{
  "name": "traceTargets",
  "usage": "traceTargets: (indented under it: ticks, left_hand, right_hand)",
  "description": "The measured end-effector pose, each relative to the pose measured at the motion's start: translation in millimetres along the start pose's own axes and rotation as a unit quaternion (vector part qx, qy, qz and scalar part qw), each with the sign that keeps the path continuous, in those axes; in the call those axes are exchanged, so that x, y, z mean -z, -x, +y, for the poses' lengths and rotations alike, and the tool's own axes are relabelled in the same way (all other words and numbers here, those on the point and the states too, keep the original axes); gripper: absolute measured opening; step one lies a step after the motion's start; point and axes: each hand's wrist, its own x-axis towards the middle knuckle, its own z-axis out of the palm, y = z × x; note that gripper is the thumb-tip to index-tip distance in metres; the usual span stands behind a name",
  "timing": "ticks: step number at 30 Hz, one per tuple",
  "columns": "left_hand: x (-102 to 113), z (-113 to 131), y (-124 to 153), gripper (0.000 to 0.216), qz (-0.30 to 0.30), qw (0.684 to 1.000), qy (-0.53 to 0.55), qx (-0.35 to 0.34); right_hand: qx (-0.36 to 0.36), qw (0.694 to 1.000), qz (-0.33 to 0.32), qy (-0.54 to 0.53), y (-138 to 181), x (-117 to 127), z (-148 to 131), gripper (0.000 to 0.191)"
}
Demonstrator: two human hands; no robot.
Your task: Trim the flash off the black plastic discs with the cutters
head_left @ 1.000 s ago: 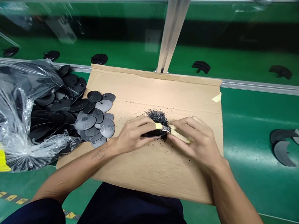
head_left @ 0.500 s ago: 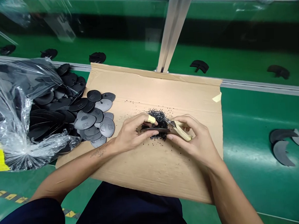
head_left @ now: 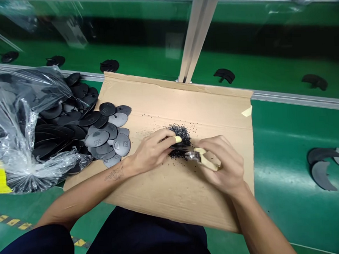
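Over the cardboard sheet (head_left: 150,196), my left hand (head_left: 153,148) pinches a thin black plastic disc (head_left: 179,146), seen nearly edge-on and partly covered by the fingers. Yellow tape wraps one of its fingertips. My right hand (head_left: 224,160) is closed round cutting pliers (head_left: 207,160) with pale yellow handles. The metal jaws are blurred and lie close to the disc's right end; whether they touch it I cannot tell. Beneath both hands lies a heap of tiny black plastic bits (head_left: 181,131), with some scattered around it.
Left of my hands, black and grey discs (head_left: 121,144) lie overlapping, spilling from a clear plastic bag (head_left: 24,123). A metal post (head_left: 197,38) rises behind the cardboard. Curved dark pieces (head_left: 324,174) lie on the green surface at right.
My right hand and the pliers have turned and shifted slightly down and right. The left hand has rolled over the disc, which now shows less.
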Motion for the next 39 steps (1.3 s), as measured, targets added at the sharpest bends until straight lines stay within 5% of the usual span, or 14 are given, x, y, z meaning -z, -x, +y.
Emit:
traceTargets:
  ticks: [3,12,34,39]
  left_hand:
    - [4.2,2.9,-4.1,0.032,0.009,0.996,0.081,0.030]
    - [4.0,5.7,-5.8,0.030,0.022,0.969,0.233,0.078]
    - [-2.5,12.0,-1.1,0.019,0.033,0.943,0.310,0.115]
    - [-0.5,12.5,-1.3,0.021,0.030,0.954,0.282,0.096]
  right_hand:
    - [-0.037,0.997,0.026,0.057,-1.3,5.3,7.9,0.026]
    - [-0.021,0.993,-0.049,0.105,1.2,6.5,15.6,0.021]
    - [0.070,0.961,-0.004,0.268,-0.1,9.3,6.9,0.006]
    - [-0.008,0.988,-0.040,0.152,4.6,7.2,4.0,0.011]
